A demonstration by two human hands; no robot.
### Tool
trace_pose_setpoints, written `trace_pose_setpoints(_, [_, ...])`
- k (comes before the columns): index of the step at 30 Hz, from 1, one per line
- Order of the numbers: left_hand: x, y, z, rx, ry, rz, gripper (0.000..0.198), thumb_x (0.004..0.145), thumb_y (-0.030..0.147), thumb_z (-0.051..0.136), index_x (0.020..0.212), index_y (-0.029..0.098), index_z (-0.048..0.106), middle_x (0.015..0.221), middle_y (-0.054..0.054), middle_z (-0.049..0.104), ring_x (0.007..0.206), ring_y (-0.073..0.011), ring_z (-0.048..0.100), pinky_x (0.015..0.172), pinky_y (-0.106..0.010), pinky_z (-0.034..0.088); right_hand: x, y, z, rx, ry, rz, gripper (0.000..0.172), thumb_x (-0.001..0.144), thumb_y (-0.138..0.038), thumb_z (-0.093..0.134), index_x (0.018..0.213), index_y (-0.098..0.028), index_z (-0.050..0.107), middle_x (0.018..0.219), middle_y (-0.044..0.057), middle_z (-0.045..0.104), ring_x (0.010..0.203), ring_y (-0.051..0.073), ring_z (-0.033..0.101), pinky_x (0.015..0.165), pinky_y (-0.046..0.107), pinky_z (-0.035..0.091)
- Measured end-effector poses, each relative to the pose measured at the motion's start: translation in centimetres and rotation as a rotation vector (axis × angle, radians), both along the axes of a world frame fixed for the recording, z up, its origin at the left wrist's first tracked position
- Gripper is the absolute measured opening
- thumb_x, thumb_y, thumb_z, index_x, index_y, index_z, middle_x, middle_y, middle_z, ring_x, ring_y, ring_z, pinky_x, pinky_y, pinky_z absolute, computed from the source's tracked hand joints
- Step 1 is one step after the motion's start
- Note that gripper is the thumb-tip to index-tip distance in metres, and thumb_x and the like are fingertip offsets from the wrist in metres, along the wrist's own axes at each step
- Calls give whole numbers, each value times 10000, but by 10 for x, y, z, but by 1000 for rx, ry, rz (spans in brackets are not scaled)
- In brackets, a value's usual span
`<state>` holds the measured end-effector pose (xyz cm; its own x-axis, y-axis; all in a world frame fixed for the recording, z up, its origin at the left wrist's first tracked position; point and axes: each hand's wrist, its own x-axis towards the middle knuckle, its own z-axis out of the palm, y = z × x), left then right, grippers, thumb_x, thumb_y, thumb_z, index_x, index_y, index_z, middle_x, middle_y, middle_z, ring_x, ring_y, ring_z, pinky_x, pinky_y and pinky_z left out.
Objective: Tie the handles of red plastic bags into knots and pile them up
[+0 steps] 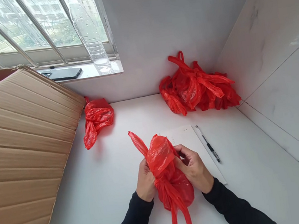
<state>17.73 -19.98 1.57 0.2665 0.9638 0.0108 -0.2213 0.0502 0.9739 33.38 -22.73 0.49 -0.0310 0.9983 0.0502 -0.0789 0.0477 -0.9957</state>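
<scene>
Between my two hands is a knotted red plastic bag (170, 172), bulging with contents I cannot make out. Its tied handles hang toward me, and one loose end sticks up at the far left. My left hand (146, 180) grips the bag's left side, fingers partly hidden behind the plastic. On the right side, my right hand (192, 165) pinches the bag between thumb and fingers. Under and beyond the bag lies a sheet of white paper (209, 163) with small writing near its top. A black-gripped pen (208, 144) rests along its right edge.
Another tied red bag (98, 117) sits beside a large cardboard box (29, 152) at the left. A heap of red plastic bags (196, 86) lies against the back wall. On the windowsill are a phone (63, 74) and a clear bottle (89, 35). A tiled wall (282, 81) bounds the right.
</scene>
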Motion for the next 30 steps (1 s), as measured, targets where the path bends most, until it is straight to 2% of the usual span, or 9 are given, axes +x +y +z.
trace_pose_setpoints(2, [0, 0, -1, -63, -41, -10, 177, 694, 271, 827, 803, 163, 740, 721, -29, 692, 650, -188, 610, 633, -315, 542, 1, 0, 0, 13, -39, 21, 270, 916, -412, 652, 1109, -224, 650, 975, 29, 654, 834, 175, 588, 741, 277, 504])
trace_pose_setpoints(4, [-1, 1, -4, -108, -71, 18, 168, 674, 263, 841, 709, 161, 712, 664, -4, 666, 598, -153, 570, 613, -291, 531, 2, 0, 0, 27, -66, 52, 284, 910, -416, 658, 1119, -224, 641, 1005, 39, 666, 845, 180, 597, 752, 285, 509])
trace_pose_setpoints(9, [-3, 3, -12, -154, -88, 46, 240, 640, 253, 860, 583, 153, 649, 563, 31, 586, 524, -101, 468, 497, -225, 453, 4, 0, -3, 16, -84, 48, 214, 916, -409, 651, 992, -209, 667, 880, 22, 670, 729, 160, 583, 680, 278, 508])
trace_pose_setpoints(13, [-4, 4, -11, -110, -42, -11, 197, 652, 265, 847, 649, 159, 681, 615, 9, 613, 584, -132, 508, 554, -256, 484, 3, 0, -4, 17, -57, -44, 203, 906, -404, 670, 951, -206, 678, 856, 19, 660, 750, 166, 587, 666, 266, 502])
trace_pose_setpoints(16, [-4, 4, -7, -66, 15, -71, 193, 628, 232, 854, 703, 163, 691, 659, 0, 629, 628, -150, 535, 611, -276, 503, 5, 1, -5, 2, 7, -95, 220, 893, -400, 693, 991, -204, 693, 846, 13, 644, 747, 162, 585, 660, 256, 502])
trace_pose_setpoints(20, [-4, 3, -7, -56, 46, -115, 231, 599, 149, 847, 767, 164, 689, 657, 14, 624, 599, -133, 519, 553, -244, 473, 6, 2, -7, -19, 79, -98, 254, 867, -384, 729, 1041, -200, 704, 888, 23, 663, 749, 162, 580, 674, 263, 510])
trace_pose_setpoints(25, [-2, 2, -8, -54, 2, -41, 236, 590, 150, 845, 746, 163, 668, 648, 14, 642, 605, -147, 545, 546, -250, 488, 6, 3, -4, 0, 50, -47, 298, 918, -421, 663, 1133, -215, 675, 996, 48, 683, 820, 175, 611, 732, 282, 525])
trace_pose_setpoints(28, [-1, 2, -4, -56, 4, 5, 235, 610, 190, 846, 789, 160, 696, 674, -1, 664, 650, -176, 591, 600, -284, 523, 5, 3, -1, 20, 9, 1, 327, 938, -436, 628, 1193, -231, 632, 1074, 57, 676, 890, 190, 629, 788, 306, 535])
trace_pose_setpoints(30, [-2, 2, -1, -68, 11, 20, 238, 642, 239, 838, 825, 155, 711, 726, -19, 689, 673, -189, 614, 638, -310, 540, 6, 2, -1, 34, -35, 22, 334, 934, -434, 631, 1204, -239, 614, 1044, 47, 678, 897, 194, 632, 817, 319, 535])
